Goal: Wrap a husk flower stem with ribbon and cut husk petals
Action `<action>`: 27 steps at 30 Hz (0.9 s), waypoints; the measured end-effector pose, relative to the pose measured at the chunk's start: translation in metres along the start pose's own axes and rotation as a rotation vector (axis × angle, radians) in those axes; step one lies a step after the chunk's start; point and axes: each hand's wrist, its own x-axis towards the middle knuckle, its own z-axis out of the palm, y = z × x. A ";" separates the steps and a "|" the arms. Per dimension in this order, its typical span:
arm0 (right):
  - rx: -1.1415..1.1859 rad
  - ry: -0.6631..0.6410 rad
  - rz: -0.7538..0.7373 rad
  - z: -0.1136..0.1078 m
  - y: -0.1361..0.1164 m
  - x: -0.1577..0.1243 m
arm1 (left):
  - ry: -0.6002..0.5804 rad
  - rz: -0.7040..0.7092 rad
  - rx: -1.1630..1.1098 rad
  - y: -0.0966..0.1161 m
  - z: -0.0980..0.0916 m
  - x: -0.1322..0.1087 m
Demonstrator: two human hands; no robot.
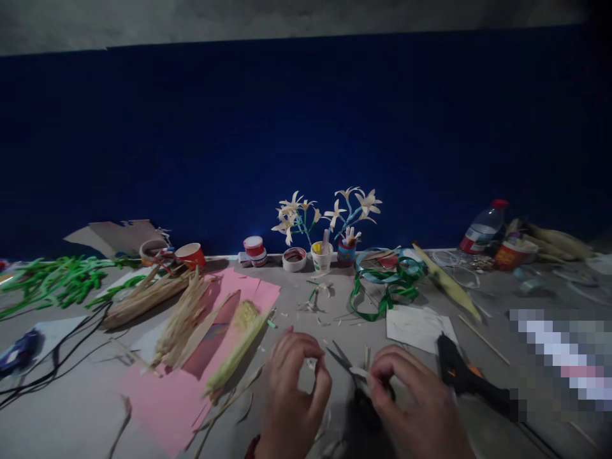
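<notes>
My right hand [415, 398] pinches a small pale corn husk strip [358, 371] between thumb and fingertips. Below it lies a pair of scissors [343, 359], blades slightly apart and pointing up-left, the dark handles partly hidden in shadow. To their left, my left hand [296, 392] has thumb and index finger curled together in a pinch; whatever they hold, if anything, is too small to make out. Beyond the hands, a small loose husk flower [322, 289] with a green stem lies among pale scraps.
Pink paper [162, 408] and corn husks [184, 319] spread at left, near green pipe cleaners [62, 280]. A glue gun [471, 373] rests right of my right hand. Husk flowers [291, 213], a paper cup [322, 258], green ribbon [373, 313] and a bottle [482, 228] stand or lie behind.
</notes>
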 end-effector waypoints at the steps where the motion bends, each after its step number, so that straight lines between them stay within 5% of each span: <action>1: -0.003 0.008 -0.001 -0.001 0.001 -0.001 | -0.042 -0.016 -0.033 0.001 -0.002 0.001; 6: -0.010 -0.023 -0.023 -0.001 0.001 -0.003 | -0.255 -0.028 -0.134 0.014 -0.001 0.006; 16: -0.035 0.057 -0.044 -0.001 -0.002 0.001 | 0.015 0.039 0.050 0.004 0.005 0.010; 22: -0.019 0.074 -0.060 0.001 0.002 0.001 | -0.261 -0.212 -0.292 0.012 -0.001 0.014; 27: -0.026 0.047 -0.050 0.004 -0.001 0.001 | -0.234 -0.176 -0.232 0.019 0.009 0.012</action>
